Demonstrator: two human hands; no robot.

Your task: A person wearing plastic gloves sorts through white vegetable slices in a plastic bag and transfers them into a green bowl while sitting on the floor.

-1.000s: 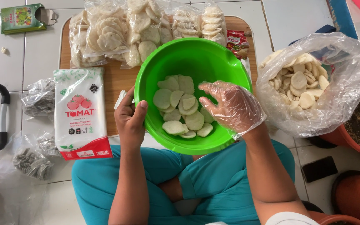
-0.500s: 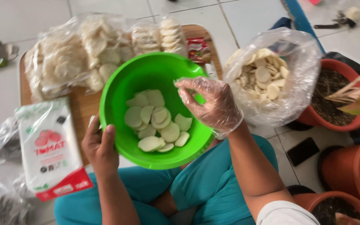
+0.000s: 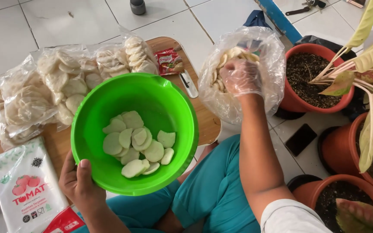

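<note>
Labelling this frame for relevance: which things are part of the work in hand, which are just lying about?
In use:
- green bowl, held by left hand
- pale round crackers in it
- open plastic bag of crackers, gloved right hand inside

Lying about:
- sealed cracker bags
- white pouch
- red sachet
- plant pots
- black phone

Bright, even daylight, soft and diffuse. Faint shadows beneath green bowl and clay pots. Mild glare on plastic bags and white floor tiles. Focus sharp centrally; slight wide-angle stretch at edges.
</note>
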